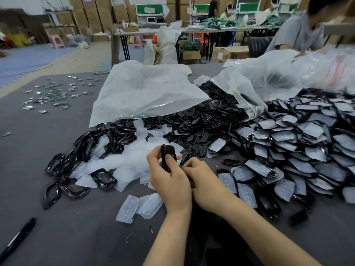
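Left hand (169, 181) grips a black key-fob shell (165, 150), long axis toward twelve o'clock. Right hand (201, 179) sits curled at its three o'clock, grasp unclear.

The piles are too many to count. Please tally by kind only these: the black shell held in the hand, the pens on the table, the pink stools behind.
Black key-fob shell: 1
Black marker pen: 1
Pink stools: 2
Total: 4

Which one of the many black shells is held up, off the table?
The black shell gripped in the left hand; all others lie heaped on the table.
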`<state>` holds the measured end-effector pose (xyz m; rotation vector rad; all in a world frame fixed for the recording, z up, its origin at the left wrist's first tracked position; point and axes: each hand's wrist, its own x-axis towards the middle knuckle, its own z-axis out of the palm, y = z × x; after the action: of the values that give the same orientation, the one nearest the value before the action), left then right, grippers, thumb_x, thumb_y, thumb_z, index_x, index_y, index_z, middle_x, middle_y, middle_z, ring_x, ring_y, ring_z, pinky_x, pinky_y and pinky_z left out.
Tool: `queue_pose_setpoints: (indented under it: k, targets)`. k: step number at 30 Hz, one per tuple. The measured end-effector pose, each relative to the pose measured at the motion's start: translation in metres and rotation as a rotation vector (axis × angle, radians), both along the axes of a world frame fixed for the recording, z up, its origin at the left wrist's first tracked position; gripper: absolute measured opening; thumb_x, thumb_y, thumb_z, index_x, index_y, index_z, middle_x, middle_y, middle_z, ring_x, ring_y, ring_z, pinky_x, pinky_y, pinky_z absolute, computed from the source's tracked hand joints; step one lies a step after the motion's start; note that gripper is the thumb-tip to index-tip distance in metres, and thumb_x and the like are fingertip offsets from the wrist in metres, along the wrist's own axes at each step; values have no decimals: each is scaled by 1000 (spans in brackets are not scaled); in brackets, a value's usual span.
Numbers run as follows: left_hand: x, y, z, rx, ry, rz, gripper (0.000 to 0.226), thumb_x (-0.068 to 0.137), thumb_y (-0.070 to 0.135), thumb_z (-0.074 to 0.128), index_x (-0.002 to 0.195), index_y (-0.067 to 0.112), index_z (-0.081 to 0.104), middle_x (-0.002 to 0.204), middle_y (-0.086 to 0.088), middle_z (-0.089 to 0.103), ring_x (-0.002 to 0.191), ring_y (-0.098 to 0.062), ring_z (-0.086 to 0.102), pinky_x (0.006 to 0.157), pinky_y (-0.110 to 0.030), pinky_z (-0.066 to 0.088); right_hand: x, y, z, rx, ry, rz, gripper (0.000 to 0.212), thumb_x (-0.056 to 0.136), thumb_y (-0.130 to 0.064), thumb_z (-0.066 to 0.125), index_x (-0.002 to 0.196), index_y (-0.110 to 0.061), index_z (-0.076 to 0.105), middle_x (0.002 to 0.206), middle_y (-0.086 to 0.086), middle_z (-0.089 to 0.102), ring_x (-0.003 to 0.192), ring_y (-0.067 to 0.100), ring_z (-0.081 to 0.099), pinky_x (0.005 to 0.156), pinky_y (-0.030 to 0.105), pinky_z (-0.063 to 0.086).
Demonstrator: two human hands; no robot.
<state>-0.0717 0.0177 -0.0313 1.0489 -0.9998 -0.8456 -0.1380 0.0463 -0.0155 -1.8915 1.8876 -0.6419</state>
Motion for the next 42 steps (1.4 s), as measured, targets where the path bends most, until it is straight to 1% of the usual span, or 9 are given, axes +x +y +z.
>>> queue_pose_setpoints:
  k: [2,6,9,13,17,21,25,34,42]
  targets:
    - [-3,1,-2,9,8,-33,34,96,2,47,96,36,51,87,18,66,73,-6,69,66,-20,52,-2,5,-2,-14,8,6,25,86,-1,53,108,-7,63,115,5,54,104,24,48,86,32,41]
    - [-2,0,-3,40,19,-46,33,95,2,48,95,35,53,92,11,65,70,-7,70,64,-17,51,3,10,-3,-80,-142,-30,20,81,3,54,95,-8,63,96,7,68,89,27,59,74,38,46]
    - [1,-3,-3,97,51,-10,33,95,3,48,95,35,53,87,21,67,74,-8,71,68,-23,53,7,7,-8,-84,-124,-108,14,83,-5,58,92,-16,57,96,4,60,90,25,55,70,30,40]
    - [3,-4,1,111,34,35,33,95,4,47,94,36,52,83,37,63,77,-10,71,76,-47,57,13,4,-13,-74,7,-161,7,88,-17,56,94,-13,57,102,4,51,94,27,54,72,36,42]
    - [4,-3,3,81,26,58,33,95,3,46,94,35,52,82,34,64,76,-9,71,76,-36,55,12,5,-12,-77,2,-92,5,90,-15,53,94,-11,53,104,4,49,94,25,50,72,36,42]
    - [1,-1,2,58,12,1,32,96,3,49,95,35,52,87,19,65,74,0,69,71,-14,47,-9,13,6,-215,-331,-235,18,86,-14,62,72,-16,51,68,-2,59,60,14,53,58,23,43]
    - [-6,5,2,30,-35,-146,27,97,2,50,98,28,54,94,10,61,72,11,65,65,-4,44,-54,30,22,-254,-686,-294,24,88,1,61,81,-20,54,64,1,66,52,18,66,50,24,51]
    - [-13,11,-2,55,-39,-478,23,97,2,50,103,24,56,90,0,75,80,-13,74,71,-17,54,-72,49,12,-303,-1062,-275,29,89,5,59,106,-17,66,71,5,65,69,22,71,63,23,56]
    - [-11,8,-3,94,9,-502,23,98,4,50,103,25,56,92,-3,75,83,-22,74,79,-32,57,-68,50,13,-305,-1327,-350,10,75,-17,70,81,-9,68,74,7,65,74,27,71,61,28,57]
